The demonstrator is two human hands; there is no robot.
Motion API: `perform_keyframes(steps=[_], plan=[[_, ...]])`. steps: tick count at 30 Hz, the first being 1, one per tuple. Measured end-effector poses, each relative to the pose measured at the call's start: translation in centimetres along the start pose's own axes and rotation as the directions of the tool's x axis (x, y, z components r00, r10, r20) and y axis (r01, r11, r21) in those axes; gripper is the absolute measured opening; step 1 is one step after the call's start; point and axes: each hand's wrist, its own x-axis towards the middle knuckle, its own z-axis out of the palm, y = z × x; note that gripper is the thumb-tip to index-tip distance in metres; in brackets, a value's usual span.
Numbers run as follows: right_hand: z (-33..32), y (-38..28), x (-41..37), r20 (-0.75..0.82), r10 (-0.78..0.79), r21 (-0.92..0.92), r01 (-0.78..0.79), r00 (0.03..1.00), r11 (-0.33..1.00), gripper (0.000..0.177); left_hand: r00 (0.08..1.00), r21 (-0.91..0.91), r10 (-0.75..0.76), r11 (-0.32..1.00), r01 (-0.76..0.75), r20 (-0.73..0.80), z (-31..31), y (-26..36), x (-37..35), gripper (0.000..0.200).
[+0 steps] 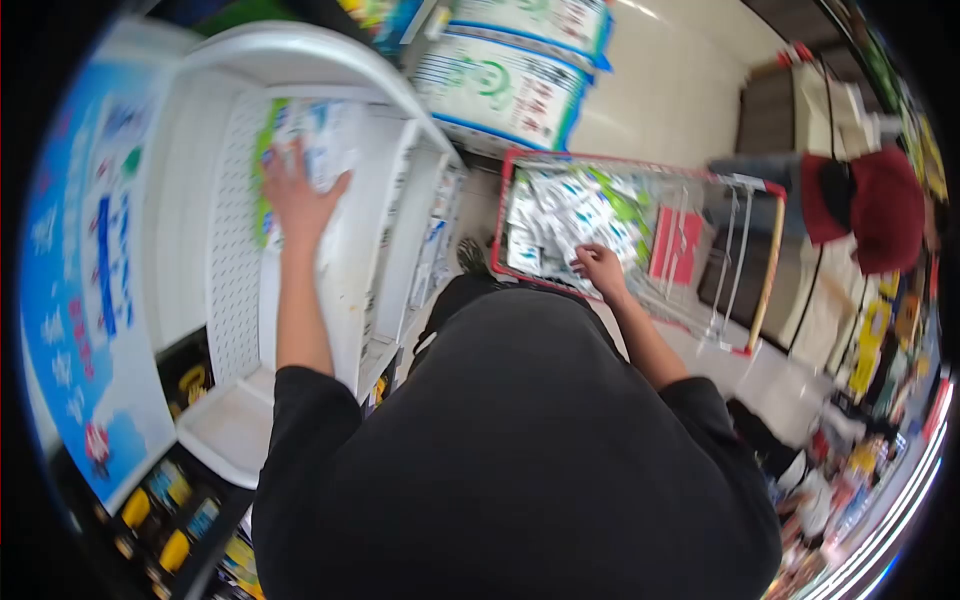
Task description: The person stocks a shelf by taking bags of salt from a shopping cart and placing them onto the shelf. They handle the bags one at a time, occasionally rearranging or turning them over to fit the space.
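Observation:
My left hand [297, 195] lies with its fingers spread over white, blue and green packets [325, 130] on the white shelf [345, 270] at the left. Nothing is wrapped in those fingers. Over the red-rimmed shopping cart [508, 205], my right hand [600, 266] hovers on or just above a heap of white plastic packets [560, 215]. Its fingers are loosely bent and apart, with no packet visibly gripped. Whether the fingertips touch the heap is hard to tell.
Large white and green sacks [500, 90] are stacked beyond the cart. A blue printed panel [100, 260] borders the shelf. A person in a dark red top [885, 210] stands at the cart's far right. Stocked goods [850, 450] line the lower right.

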Motion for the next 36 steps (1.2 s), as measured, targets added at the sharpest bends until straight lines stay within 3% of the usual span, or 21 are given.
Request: perform_keyframes(steps=[4,6,9,12,14,15,17,18,19,21,22,23,25,27,28,30,31,32,33,35,36], plan=[[-3.6,5.3,2.3,-0.080,0.213,0.058,-0.209,0.974,0.976,0.034,0.993,-0.019,0.099,0.995,-0.101,-0.060,-3.2,4.0,-1.3,0.100],[-5.6,9.5,4.3,-0.147,0.258,0.090,-0.247,0.955,0.965,0.035,0.950,-0.189,0.227,0.945,-0.268,-0.215,-4.1,7.2,-3.2,0.090],[-7.6,14.7,8.0,-0.306,0.322,0.140,-0.292,0.896,0.946,0.038,0.901,-0.332,0.416,0.838,-0.432,-0.121,-4.3,13.9,-7.2,0.073],[-8.6,17.6,11.5,-0.389,0.332,0.135,-0.303,0.859,0.943,0.036,0.827,-0.446,0.555,0.764,-0.466,0.088,-2.1,18.5,-12.0,0.063],[-8.5,22.1,15.4,-0.595,0.176,-0.141,-0.317,0.784,0.938,0.035,0.795,-0.487,0.578,0.756,-0.437,0.183,-1.5,20.0,-14.3,0.057],[-8.9,23.0,17.2,-0.595,0.192,-0.132,-0.331,0.781,0.934,0.035,0.766,-0.521,0.585,0.756,-0.397,0.266,-1.1,20.4,-15.2,0.052],[-9.4,24.3,19.8,-0.485,0.450,0.219,-0.394,0.750,0.893,0.035,0.778,-0.533,0.549,0.776,-0.338,0.305,-0.1,20.7,-16.8,0.049],[-9.1,20.9,19.1,-0.486,0.507,0.369,-0.358,0.712,0.858,0.032,0.796,-0.540,0.503,0.796,-0.274,0.338,0.0,20.9,-17.4,0.047],[-8.9,19.3,19.1,-0.483,0.517,0.369,-0.371,0.707,0.852,0.032,0.790,-0.541,0.503,0.797,-0.268,0.350,0.0,21.1,-17.5,0.047],[-8.8,16.5,19.9,-0.354,0.718,0.755,-0.270,0.600,0.598,0.029,0.818,-0.550,0.405,0.825,-0.133,0.410,0.2,21.5,-17.5,0.045],[-9.0,15.7,19.8,-0.308,0.709,0.779,-0.260,0.635,0.571,0.029,0.817,-0.547,0.399,0.828,-0.125,0.416,0.1,21.8,-17.5,0.045],[-9.0,14.8,19.6,-0.305,0.707,0.775,-0.265,0.638,0.574,0.029,0.826,-0.526,0.382,0.841,-0.125,0.415,0.3,22.1,-17.2,0.045],[-8.8,13.6,18.9,-0.450,0.550,0.639,-0.176,0.703,0.749,0.024,0.835,-0.500,0.362,0.857,-0.124,0.414,0.4,22.7,-16.5,0.044],[-7.4,12.2,16.0,-0.491,0.396,0.546,-0.080,0.776,0.834,0.022,0.808,-0.549,0.414,0.824,-0.138,0.419,1.4,24.2,-15.1,0.044],[-6.4,11.1,14.0,-0.456,0.435,0.511,-0.172,0.776,0.842,0.024,0.810,-0.549,0.413,0.824,-0.139,0.415,2.1,25.0,-14.6,0.044],[-3.9,4.9,7.4,-0.331,0.369,0.551,-0.139,0.868,0.823,0.027,0.693,-0.551,0.300,0.818,0.168,0.656,4.1,27.1,-13.8,0.048],[-3.1,0.7,4.1,-0.226,0.350,0.539,-0.183,0.909,0.822,0.024,0.693,-0.548,0.297,0.820,0.168,0.657,5.0,28.5,-13.4,0.048],[-2.4,-1.1,1.7,-0.089,0.266,0.497,-0.188,0.960,0.847,0.022,0.588,-0.585,0.244,0.635,0.505,0.771,5.9,29.9,-13.1,0.050],[-1.7,-2.5,0.2,0.030,0.179,0.468,-0.172,0.983,0.867,0.026,0.453,-0.512,0.240,0.370,0.775,0.859,6.7,31.0,-12.7,0.052],[-2.0,-5.7,-0.9,0.376,0.102,0.301,-0.225,0.921,0.927,0.031,0.223,-0.224,0.269,-0.028,0.974,0.937,7.7,31.9,-12.0,0.055],[-2.1,-5.6,-0.1,0.477,0.032,0.344,-0.220,0.878,0.913,0.033,0.282,-0.217,0.232,-0.270,0.938,0.931,6.9,32.9,-11.7,0.053]])
